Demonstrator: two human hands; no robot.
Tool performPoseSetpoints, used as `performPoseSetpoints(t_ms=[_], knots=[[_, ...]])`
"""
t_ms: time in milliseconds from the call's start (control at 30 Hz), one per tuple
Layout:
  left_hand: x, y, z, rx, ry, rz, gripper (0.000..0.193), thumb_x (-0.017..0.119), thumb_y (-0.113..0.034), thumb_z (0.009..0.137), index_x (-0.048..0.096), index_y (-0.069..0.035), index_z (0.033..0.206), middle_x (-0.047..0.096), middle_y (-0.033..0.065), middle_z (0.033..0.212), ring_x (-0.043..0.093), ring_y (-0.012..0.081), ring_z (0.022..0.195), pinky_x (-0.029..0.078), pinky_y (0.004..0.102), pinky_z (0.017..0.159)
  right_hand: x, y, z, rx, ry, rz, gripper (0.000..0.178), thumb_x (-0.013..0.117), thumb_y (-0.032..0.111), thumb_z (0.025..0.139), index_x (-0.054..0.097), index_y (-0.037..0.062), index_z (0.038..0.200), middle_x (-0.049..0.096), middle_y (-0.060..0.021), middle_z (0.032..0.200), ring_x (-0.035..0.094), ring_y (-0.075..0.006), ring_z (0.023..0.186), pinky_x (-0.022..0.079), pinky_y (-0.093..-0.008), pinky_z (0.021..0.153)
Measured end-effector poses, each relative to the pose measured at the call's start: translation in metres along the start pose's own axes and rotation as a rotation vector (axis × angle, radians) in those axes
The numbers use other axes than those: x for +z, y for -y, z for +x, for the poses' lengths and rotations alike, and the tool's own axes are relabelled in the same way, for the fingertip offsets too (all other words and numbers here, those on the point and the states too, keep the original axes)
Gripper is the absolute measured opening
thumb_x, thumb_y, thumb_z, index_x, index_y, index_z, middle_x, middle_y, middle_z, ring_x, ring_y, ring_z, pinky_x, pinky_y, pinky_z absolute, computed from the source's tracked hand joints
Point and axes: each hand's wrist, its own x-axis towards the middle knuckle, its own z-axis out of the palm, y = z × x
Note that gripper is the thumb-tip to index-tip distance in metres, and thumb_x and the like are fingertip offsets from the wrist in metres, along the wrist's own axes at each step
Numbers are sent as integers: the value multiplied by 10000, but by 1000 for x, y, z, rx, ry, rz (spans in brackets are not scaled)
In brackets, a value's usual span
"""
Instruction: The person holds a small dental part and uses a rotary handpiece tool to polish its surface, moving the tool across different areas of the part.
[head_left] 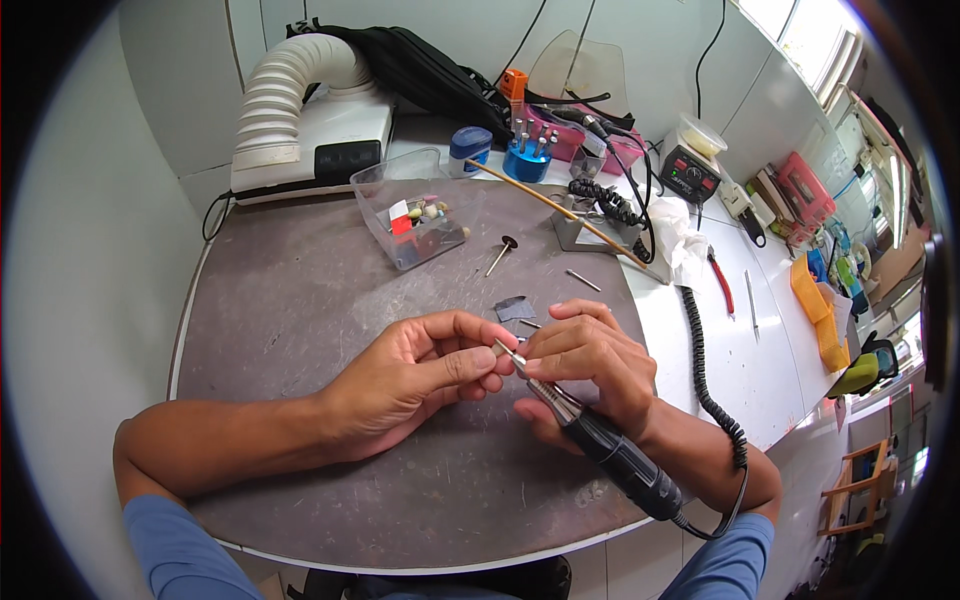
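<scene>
Near the middle of the grey-brown work mat (280, 290), my left hand (415, 375) pinches a small pale piece (499, 348) between thumb and fingers; its exact shape is too small to make out. My right hand (605, 365) is closed around the front of a black rotary tool handpiece (625, 465), which slants back under the palm toward the wrist. The handpiece's metal tip meets the small piece between my fingertips. Just beyond lie a scrap of dark sandpaper (515, 308), a thin metal bit (583, 281) and a small round-headed dark wheel on a shank (508, 244).
A clear bin (405, 255) of small coloured bits stands beyond my left hand. Behind are a white box with a ribbed hose (270, 100), a blue bit holder (527, 162) and a control box (690, 170). A coiled cord (700, 350) and red-handled pliers (720, 280) lie right.
</scene>
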Motion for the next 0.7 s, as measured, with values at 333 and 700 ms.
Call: performPoseSetpoints(t_ms=[333,700], knots=[[-1,0,0,15,24,2,235,621,-114,917,566,-22,1125,602,46,977,575,107,908,491,236,846,1,0,0,11,3,-1,303,804,114,700,606,67,924,687,-72,862,678,-205,825,490,-405,836],[0,1,0,22,25,9,242,613,-120,923,564,-18,1136,604,49,985,569,106,919,484,241,859,0,1,0,6,-1,8,283,797,116,713,606,62,915,689,-78,857,679,-205,819,490,-405,844]])
